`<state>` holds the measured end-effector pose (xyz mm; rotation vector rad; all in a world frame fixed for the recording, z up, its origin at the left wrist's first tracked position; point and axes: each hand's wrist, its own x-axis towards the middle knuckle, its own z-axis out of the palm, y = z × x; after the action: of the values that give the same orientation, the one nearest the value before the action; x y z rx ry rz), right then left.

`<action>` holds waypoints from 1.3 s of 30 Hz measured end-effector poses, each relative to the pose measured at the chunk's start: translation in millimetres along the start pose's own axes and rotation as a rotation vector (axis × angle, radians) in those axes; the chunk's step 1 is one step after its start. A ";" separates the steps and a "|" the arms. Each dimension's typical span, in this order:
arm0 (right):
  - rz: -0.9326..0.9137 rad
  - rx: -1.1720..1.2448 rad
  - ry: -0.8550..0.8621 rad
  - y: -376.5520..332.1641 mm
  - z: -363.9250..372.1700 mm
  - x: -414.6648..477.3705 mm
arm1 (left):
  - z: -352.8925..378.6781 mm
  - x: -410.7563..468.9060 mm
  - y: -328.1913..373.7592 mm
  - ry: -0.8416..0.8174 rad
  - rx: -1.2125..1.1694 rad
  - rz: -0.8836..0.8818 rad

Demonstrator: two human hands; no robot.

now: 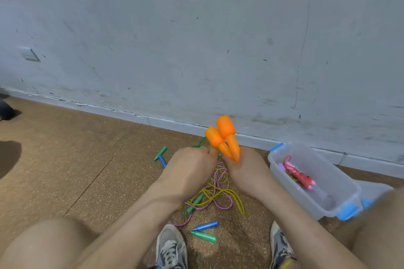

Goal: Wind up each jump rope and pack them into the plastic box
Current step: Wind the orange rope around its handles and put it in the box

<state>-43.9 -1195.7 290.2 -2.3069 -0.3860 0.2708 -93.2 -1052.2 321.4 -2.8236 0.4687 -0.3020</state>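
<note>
Two orange carrot-shaped jump-rope handles [225,137] stand upright side by side, thick ends up. My right hand [244,166] grips their narrow lower ends. My left hand [192,166] is curled just left of them and pinches a green cord [200,144] that loops up behind it. Below my hands a tangle of yellow and purple ropes [215,194] lies on the floor with green and blue handles [205,230]. The clear plastic box [341,181] with blue clips sits at the right and holds a wound red rope [297,173].
A grey scuffed wall with a white skirting board runs close behind. Another green and blue handle pair [161,156] lies left of my hands. My knees and grey sneakers [172,247] frame the bottom. The box lid [376,190] lies behind the box.
</note>
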 end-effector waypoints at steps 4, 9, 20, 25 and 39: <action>-0.063 -0.510 -0.134 -11.3 -9.2 -5.8 | 1.8 -2.7 -13.4 0.050 -0.027 0.226; -0.172 -0.772 -0.343 -26.1 -29.0 -8.6 | -18.4 0.5 -16.8 0.030 -0.419 0.119; 0.263 0.805 -0.944 0.4 -79.9 0.1 | -17.6 -33.7 -75.1 -0.502 -1.178 -0.247; 0.145 1.102 -1.258 13.7 -67.0 -3.1 | -22.7 14.6 -51.2 -0.074 -1.928 -0.199; 0.197 1.444 -0.487 14.3 -27.4 -8.2 | 30.4 42.3 39.6 0.238 -1.389 -0.562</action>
<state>-40.3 -1226.1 299.2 -0.8302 -0.0917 0.8689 -58.0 -1096.1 287.9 -4.2845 -0.2679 -0.5878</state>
